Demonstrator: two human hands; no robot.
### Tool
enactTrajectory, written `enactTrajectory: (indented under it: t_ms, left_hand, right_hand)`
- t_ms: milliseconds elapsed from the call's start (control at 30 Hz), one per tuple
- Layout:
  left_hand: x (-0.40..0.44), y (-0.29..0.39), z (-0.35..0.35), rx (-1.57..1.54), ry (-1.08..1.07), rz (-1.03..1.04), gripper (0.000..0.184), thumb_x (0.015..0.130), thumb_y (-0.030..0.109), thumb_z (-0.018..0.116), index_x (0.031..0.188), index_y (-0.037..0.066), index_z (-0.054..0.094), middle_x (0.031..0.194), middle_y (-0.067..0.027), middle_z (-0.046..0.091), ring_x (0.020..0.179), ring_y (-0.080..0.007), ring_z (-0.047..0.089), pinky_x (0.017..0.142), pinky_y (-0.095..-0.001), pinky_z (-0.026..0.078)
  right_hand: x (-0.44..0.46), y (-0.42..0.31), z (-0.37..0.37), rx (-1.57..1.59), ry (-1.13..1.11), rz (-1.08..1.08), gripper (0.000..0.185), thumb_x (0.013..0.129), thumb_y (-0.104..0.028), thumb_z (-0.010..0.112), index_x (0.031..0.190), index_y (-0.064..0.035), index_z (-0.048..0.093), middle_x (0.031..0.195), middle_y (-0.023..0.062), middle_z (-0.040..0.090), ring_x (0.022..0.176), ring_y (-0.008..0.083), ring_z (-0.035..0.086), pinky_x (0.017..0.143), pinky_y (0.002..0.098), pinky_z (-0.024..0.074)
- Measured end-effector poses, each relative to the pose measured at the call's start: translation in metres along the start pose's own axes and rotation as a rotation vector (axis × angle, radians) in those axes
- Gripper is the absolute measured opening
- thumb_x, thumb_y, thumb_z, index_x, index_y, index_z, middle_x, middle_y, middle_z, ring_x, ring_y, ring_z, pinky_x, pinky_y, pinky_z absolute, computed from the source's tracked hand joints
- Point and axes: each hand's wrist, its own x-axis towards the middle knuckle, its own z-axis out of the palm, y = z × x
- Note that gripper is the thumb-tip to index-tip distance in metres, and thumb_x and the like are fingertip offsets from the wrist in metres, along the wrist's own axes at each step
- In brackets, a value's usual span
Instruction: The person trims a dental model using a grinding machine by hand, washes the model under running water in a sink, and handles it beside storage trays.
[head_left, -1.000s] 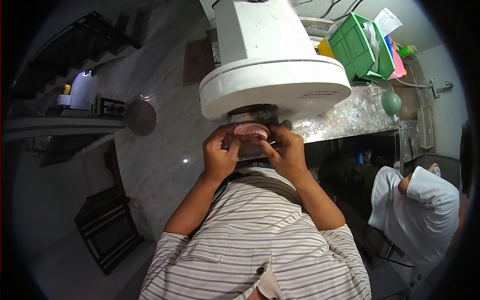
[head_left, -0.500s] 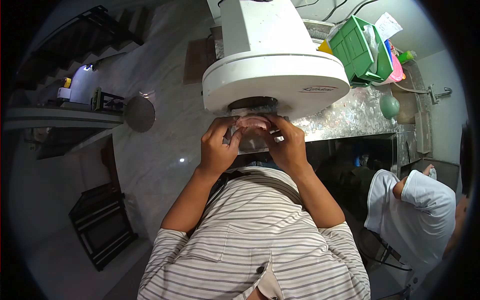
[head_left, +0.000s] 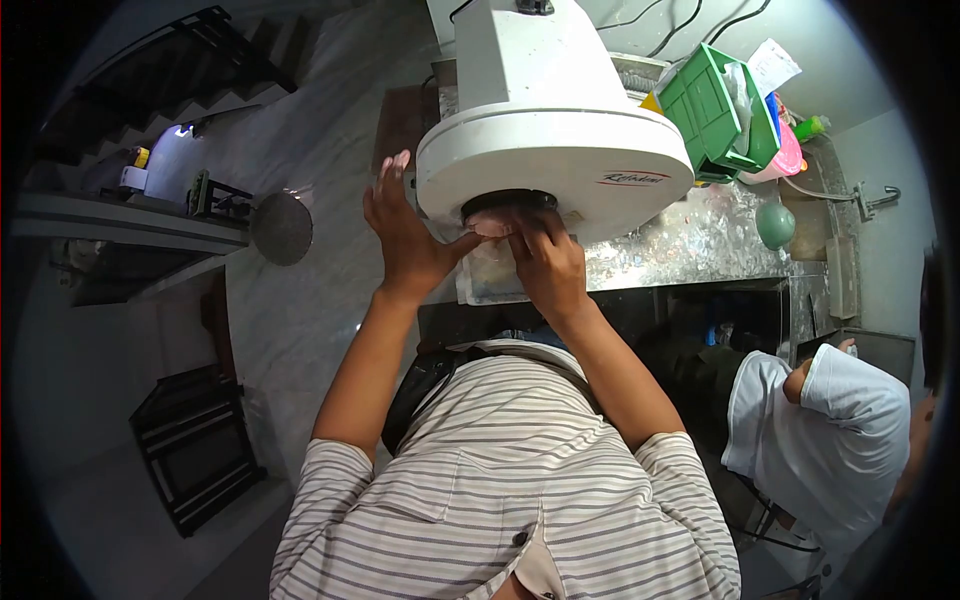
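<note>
My right hand [head_left: 552,268] holds a pinkish, rounded piece [head_left: 490,222] at the white machine's [head_left: 560,160] near edge; left hand [head_left: 408,245] spread wide (red-lined label [head_left: 633,179]: "Re…", rest illegible).

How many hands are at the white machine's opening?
2: left hand, fingers spread, thumb by the pink piece; right hand, fingers at the piece's right side, their tips partly hidden.

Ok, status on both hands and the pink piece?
Right hand gripping pink piece at dark opening of white machine. Left hand fingers spread, thumb beside piece. No obstruction visible; fingers partly hide piece.
</note>
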Motion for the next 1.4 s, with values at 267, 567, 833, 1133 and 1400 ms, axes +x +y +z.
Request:
enactTrajectory:
  t_ms: [267, 567, 833, 1133, 1400]
  left_hand:
    - [0.011, -0.023, 0.012, -0.449, -0.271, -0.18, 0.113, 0.054, 0.045, 0.097, 0.142, 0.003, 0.039, 0.135, -0.0181, 0.05, 0.133, -0.0356, 0.045, 0.112, -0.0528, 0.031]
    - [0.01, -0.025, 0.02, -0.559, -0.293, -0.293, 0.101, 0.051, 0.032, 0.1, 0.131, 0.002, 0.047, 0.124, -0.0185, 0.056, 0.118, -0.0357, 0.053, 0.1, -0.0479, 0.045]
    - [0.012, -0.025, 0.016, -0.53, -0.296, -0.185, 0.105, 0.049, 0.035, 0.101, 0.132, 0.002, 0.045, 0.124, -0.0188, 0.056, 0.118, -0.0362, 0.053, 0.1, -0.0486, 0.045]
    - [0.008, -0.031, 0.024, -0.549, -0.334, -0.273, 0.106, 0.044, 0.033, 0.102, 0.129, 0.002, 0.048, 0.122, -0.019, 0.057, 0.115, -0.0367, 0.056, 0.099, -0.048, 0.046]
    - [0.009, -0.027, 0.023, -0.523, -0.313, -0.293, 0.1, 0.045, 0.031, 0.101, 0.127, 0.002, 0.051, 0.12, -0.0187, 0.058, 0.115, -0.0363, 0.056, 0.099, -0.0472, 0.046]
  right_hand:
    - [0.001, 0.0, 0.006, -0.05, 0.077, -0.055, 0.022, 0.078, -0.003, 0.078, 0.095, -0.0082, 0.067, 0.088, 0.0075, 0.065, 0.067, 0.0264, 0.068, 0.057, 0.0364, 0.0557]
    - [0.002, -0.004, 0.005, -0.113, 0.064, 0.016, 0.019, 0.081, -0.008, 0.077, 0.096, -0.0091, 0.066, 0.087, 0.0082, 0.062, 0.066, 0.0271, 0.066, 0.056, 0.0365, 0.0544]
    - [0.002, -0.001, 0.004, -0.047, 0.068, 0.012, 0.026, 0.08, -0.008, 0.075, 0.103, -0.0091, 0.064, 0.093, 0.0104, 0.062, 0.069, 0.0295, 0.066, 0.057, 0.0385, 0.0552]
    - [0.002, 0.003, 0.004, -0.082, -0.048, -0.037, 0.021, 0.079, -0.005, 0.074, 0.097, -0.0066, 0.063, 0.092, 0.0137, 0.059, 0.074, 0.0326, 0.065, 0.058, 0.0409, 0.0557]
    - [-0.001, -0.001, 0.005, -0.085, 0.022, 0.01, 0.014, 0.083, -0.01, 0.074, 0.089, -0.0078, 0.061, 0.082, 0.0115, 0.061, 0.062, 0.0308, 0.065, 0.054, 0.0399, 0.0537]
